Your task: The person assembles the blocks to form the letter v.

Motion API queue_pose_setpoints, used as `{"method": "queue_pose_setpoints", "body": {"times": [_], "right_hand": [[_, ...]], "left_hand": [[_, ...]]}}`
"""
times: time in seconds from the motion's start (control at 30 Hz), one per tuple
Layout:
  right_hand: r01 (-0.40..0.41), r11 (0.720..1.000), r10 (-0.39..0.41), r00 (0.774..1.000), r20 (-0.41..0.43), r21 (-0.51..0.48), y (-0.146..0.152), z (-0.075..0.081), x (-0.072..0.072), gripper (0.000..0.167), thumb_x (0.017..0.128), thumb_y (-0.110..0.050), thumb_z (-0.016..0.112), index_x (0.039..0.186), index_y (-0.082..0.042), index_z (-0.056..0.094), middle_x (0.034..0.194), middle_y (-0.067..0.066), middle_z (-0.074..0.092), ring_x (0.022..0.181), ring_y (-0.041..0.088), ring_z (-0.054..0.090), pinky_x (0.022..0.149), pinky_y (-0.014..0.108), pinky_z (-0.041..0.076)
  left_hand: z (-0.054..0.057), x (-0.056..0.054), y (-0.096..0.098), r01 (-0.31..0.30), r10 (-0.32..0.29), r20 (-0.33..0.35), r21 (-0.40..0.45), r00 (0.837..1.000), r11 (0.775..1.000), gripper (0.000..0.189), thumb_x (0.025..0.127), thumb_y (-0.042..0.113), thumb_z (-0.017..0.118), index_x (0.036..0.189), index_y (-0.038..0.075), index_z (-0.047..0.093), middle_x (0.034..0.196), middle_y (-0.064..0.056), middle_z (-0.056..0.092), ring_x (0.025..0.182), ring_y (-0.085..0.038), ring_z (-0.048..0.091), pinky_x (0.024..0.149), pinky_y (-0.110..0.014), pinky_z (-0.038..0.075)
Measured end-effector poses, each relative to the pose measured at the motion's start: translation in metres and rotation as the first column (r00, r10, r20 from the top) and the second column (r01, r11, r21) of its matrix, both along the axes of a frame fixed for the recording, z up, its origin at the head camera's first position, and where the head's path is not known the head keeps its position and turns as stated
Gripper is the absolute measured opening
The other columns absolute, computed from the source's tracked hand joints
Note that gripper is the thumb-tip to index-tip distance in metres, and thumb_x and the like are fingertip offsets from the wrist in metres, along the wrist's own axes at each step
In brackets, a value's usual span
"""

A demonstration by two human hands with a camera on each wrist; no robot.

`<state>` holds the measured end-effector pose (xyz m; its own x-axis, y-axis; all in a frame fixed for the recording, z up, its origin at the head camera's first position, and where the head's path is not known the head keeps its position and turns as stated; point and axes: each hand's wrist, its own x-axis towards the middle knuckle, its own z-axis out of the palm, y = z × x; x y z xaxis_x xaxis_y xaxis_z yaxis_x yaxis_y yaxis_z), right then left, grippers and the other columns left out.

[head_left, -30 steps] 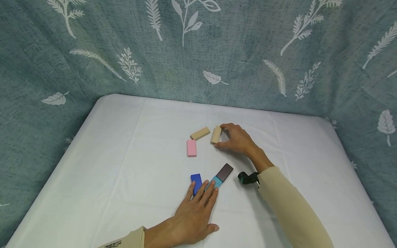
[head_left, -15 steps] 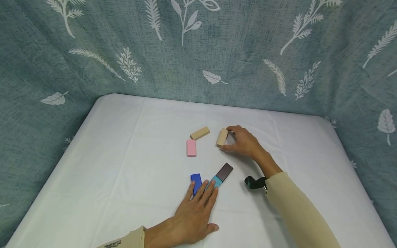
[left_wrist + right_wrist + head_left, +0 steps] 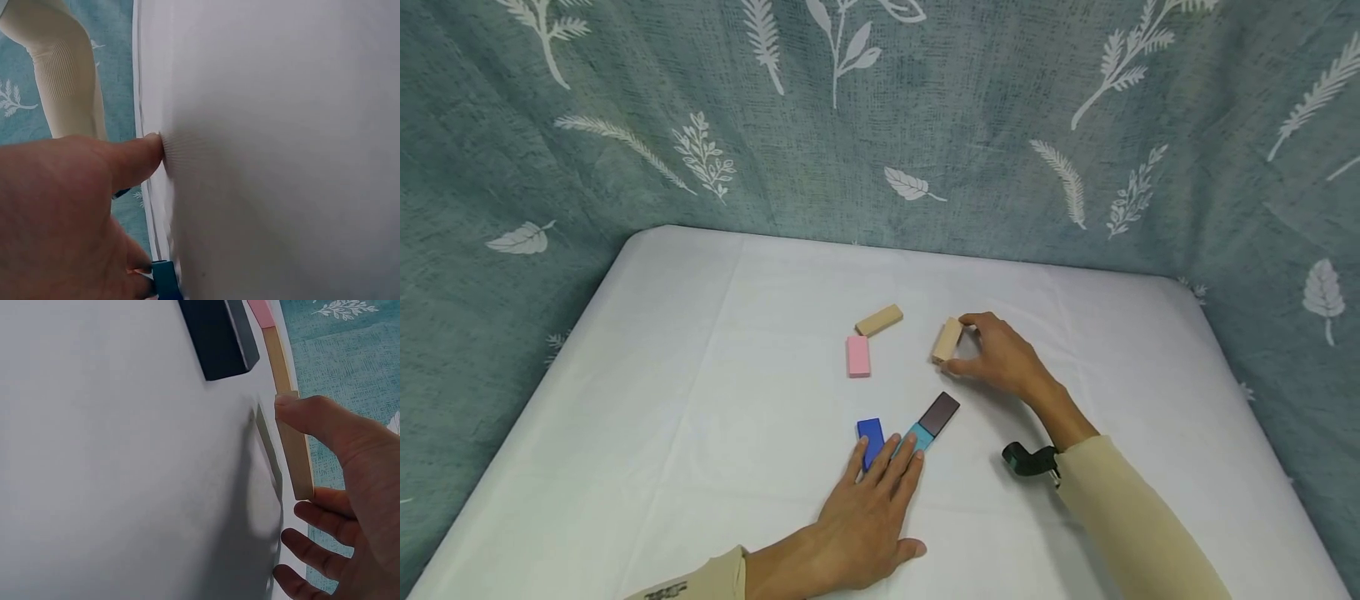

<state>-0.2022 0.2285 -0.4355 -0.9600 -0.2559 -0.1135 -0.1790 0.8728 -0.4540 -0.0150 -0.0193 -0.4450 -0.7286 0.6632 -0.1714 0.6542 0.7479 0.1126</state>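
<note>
My right hand (image 3: 1002,357) pinches a plain wooden block (image 3: 948,340) by its ends, between thumb and fingers. That block (image 3: 295,456) also shows in the right wrist view, with the thumb on one end. My left hand (image 3: 867,517) lies with fingers spread and straight, fingertips over a blue block (image 3: 870,440) and a light blue block (image 3: 919,437), partly covering both. A dark brown block (image 3: 940,413) touches the light blue one end to end. Part of the light blue block (image 3: 165,279) appears by the fingers in the left wrist view.
A second wooden block (image 3: 879,320) lies slanted at the back, its near end close to a pink block (image 3: 858,357). All rest on a white-covered table (image 3: 737,367). A leaf-patterned teal cloth (image 3: 970,100) stands behind the table's far edge.
My right hand has moved right and slightly nearer with the wooden block, away from the other wooden block. The left hand stays in place.
</note>
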Motion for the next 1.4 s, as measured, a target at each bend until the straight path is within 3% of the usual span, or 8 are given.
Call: {"method": "queue_pose_setpoints", "body": {"times": [0.7, 0.9, 1.4], "right_hand": [[0.064, 0.998, -0.062, 0.995, -0.073, 0.026, 0.017, -0.001, 0.048, 0.088, 0.081, -0.057, 0.079, 0.144, -0.003, 0.05, 0.134, 0.02, 0.057, 0.12, 0.037, 0.056, 0.09, 0.061, 0.048], [0.079, 0.997, -0.078, 0.993, -0.094, 0.011, 0.018, -0.006, 0.062, 0.085, 0.081, -0.054, 0.08, 0.141, -0.001, 0.052, 0.135, 0.022, 0.057, 0.119, 0.039, 0.056, 0.089, 0.06, 0.049], [0.103, 0.995, -0.104, 0.987, -0.12, -0.02, 0.016, -0.01, 0.071, 0.084, 0.081, -0.054, 0.08, 0.142, -0.003, 0.053, 0.14, 0.021, 0.055, 0.125, 0.039, 0.054, 0.094, 0.06, 0.047]], "left_hand": [[-0.003, 0.0, -0.001, 0.025, -0.025, -0.019, -0.014, 1.0, 1.0, 0.093, 0.099, 0.067, 0.04, 0.162, 0.004, 0.013, 0.168, -0.018, 0.001, 0.155, -0.035, 0.003, 0.12, -0.061, 0.01], [-0.003, 0.0, -0.002, 0.023, -0.024, -0.021, -0.013, 1.0, 1.0, 0.093, 0.099, 0.067, 0.04, 0.162, 0.004, 0.013, 0.168, -0.018, 0.001, 0.155, -0.034, 0.003, 0.12, -0.061, 0.01], [-0.002, 0.001, -0.002, 0.024, -0.025, -0.019, -0.003, 1.0, 1.0, 0.093, 0.099, 0.067, 0.041, 0.162, 0.003, 0.014, 0.168, -0.018, 0.003, 0.154, -0.034, 0.004, 0.119, -0.061, 0.01]]}}
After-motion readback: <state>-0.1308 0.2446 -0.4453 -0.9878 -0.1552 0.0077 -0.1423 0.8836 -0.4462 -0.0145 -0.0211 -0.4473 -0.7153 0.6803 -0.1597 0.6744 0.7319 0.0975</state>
